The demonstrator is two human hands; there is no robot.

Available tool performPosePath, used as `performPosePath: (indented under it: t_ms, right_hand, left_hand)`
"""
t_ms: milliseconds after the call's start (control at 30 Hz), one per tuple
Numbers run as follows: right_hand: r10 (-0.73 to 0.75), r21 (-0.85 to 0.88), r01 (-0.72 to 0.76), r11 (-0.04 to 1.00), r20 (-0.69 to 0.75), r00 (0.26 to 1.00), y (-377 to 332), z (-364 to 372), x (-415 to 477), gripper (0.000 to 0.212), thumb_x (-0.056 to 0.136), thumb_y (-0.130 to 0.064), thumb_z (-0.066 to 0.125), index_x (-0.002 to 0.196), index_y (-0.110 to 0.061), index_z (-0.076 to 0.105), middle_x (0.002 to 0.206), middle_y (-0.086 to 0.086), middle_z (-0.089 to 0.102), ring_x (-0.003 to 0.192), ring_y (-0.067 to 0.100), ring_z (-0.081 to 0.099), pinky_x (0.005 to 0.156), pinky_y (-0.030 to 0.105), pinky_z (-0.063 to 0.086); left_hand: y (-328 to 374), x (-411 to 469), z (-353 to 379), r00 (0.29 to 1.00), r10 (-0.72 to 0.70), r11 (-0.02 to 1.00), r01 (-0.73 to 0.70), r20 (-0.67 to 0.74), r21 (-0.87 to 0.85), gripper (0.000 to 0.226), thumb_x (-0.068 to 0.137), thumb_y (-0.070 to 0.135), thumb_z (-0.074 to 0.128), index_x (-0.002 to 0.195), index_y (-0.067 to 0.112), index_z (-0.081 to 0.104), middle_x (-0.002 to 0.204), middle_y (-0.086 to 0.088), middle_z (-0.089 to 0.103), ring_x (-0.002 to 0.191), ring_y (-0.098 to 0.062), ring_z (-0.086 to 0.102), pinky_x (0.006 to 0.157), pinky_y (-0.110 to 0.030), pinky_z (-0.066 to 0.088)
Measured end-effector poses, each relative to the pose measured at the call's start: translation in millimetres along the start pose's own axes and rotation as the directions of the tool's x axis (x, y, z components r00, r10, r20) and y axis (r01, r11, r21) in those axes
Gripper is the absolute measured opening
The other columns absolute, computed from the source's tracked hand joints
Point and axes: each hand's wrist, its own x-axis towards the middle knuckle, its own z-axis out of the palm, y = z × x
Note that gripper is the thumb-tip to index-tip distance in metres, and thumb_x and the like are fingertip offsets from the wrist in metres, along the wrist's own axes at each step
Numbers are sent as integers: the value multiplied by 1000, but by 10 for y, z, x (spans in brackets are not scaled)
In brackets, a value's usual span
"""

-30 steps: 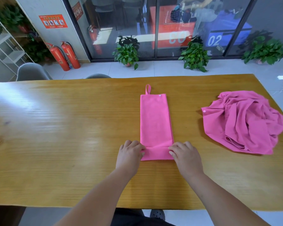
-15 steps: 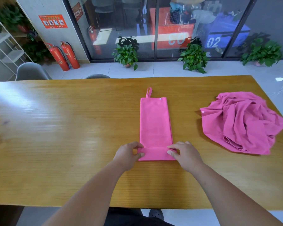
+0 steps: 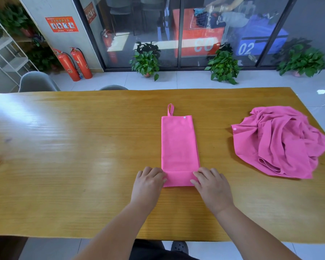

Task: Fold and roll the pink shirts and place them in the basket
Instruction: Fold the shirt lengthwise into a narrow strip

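A pink cloth folded into a long narrow strip (image 3: 179,145) lies on the wooden table (image 3: 73,147), with a hanging loop and a snap at its far end. Its near end is turned over into a short flap. My left hand (image 3: 148,182) grips the flap's left edge and my right hand (image 3: 210,184) grips its right edge, fingers pressing the fold. A second pink cloth (image 3: 281,141) lies crumpled in a heap at the right of the table. No basket is in view.
Grey chairs (image 3: 37,82) stand behind the table's far left edge. Beyond are two red fire extinguishers (image 3: 73,63), potted plants (image 3: 146,61) and a glass wall. A white shelf (image 3: 6,53) stands at far left.
Both hands pinched the near end's fold, then settled flat on its two side edges. The flap stays about the same size. The crumpled cloth has not moved.
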Motion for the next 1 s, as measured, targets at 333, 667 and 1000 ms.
performPosePath:
  t_ms: [333,667,1000]
  right_hand:
    - [169,422,-362,831,429,887,175,-179,237,43,94,-54,73,135,-41,69,124,-26,59,91,-5,54,81,21,42]
    - [157,224,-181,958,120,980,-52,-108,12,17,100,-39,68,113,-33,76,111,-23,57,102,7,53,81,28,54]
    - [87,227,-142,963,236,968,102,-162,62,50,94,-53,72,140,-37,66,130,-26,58,110,7,51,92,28,51]
  left_hand:
    - [-90,199,-175,902,-240,909,339,358,-243,34,102,48,64,135,38,64,120,20,67,106,-14,63,92,-34,47]
    - [-3,96,-98,992,-111,982,119,60,-149,12,95,33,77,107,31,76,109,18,65,102,-16,59,84,-33,46]
    - [7,39,-171,949,-205,947,254,240,-195,44,97,48,71,139,39,64,139,24,59,124,-11,53,101,-33,42]
